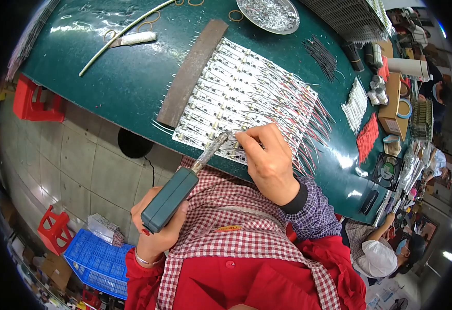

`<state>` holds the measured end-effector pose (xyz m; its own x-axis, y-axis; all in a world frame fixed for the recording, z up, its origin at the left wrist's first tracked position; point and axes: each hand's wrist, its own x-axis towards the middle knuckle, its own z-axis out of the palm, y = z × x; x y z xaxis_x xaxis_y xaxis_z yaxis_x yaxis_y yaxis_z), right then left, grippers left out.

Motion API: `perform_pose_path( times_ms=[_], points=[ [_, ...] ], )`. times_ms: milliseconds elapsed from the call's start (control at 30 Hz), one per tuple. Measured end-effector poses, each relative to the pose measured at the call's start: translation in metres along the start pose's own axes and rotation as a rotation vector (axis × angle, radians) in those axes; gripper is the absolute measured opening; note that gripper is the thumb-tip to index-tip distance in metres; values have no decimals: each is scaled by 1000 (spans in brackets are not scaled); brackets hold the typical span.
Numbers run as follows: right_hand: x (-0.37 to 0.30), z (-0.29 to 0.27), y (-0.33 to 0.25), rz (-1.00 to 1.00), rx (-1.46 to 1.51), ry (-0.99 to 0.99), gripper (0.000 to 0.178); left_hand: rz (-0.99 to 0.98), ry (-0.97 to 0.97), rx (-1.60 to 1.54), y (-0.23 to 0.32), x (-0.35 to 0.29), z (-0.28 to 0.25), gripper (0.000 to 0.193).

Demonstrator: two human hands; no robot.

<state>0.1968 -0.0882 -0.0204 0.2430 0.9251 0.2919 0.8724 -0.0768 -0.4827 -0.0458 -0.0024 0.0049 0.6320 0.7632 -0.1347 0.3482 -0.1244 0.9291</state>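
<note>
The left hand is gripping, fingers curled. The right hand is facing palm down, its fingers bending inward

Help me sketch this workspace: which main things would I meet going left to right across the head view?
Blue basket, soldering iron, right hand, black bundle, white bundle, cardboard box.
</note>
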Motion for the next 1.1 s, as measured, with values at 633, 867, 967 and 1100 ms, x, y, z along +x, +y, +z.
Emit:
perform_pose_path(
  times_ms=[633,867,967,1100],
  points=[
    [3,-2,-2,-20,-55,-17,29,43,29,46,-6,-7,1,20],
    [3,-2,-2,-37,-74,-13,29,140,19,104,-2,1,3,18],
    [3,-1,-1,-44,-78,-13,30,173,17,124,-4,1,3,18],
    [3,-3,-3,-35,-77,-25,30,100,40,27,-12,-7,4,20]
  ],
)
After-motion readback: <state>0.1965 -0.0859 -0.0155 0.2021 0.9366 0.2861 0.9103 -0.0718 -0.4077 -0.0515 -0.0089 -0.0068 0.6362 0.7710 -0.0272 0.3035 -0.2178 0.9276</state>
